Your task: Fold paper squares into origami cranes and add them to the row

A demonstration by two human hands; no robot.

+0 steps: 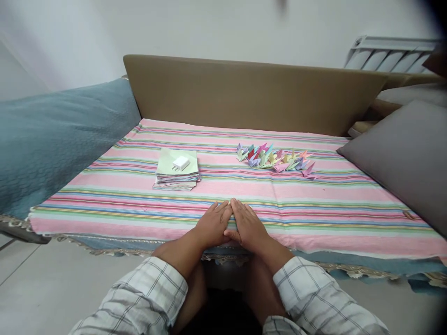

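Note:
My left hand and my right hand lie flat, palms down and side by side, on the striped pink cloth near its front edge. The fingers are stretched out and touch at the tips; neither hand holds anything. Farther back on the left sits a stack of square paper sheets with a small white charger plug on top. Farther back on the right lies a cluster of several folded paper cranes in mixed colours. Both are out of my hands' touch.
The cloth covers a sofa seat with a tan backrest. A blue-grey cushion lies at the left, a grey pillow at the right. A white radiator stands at the back right. Light floor tiles lie below.

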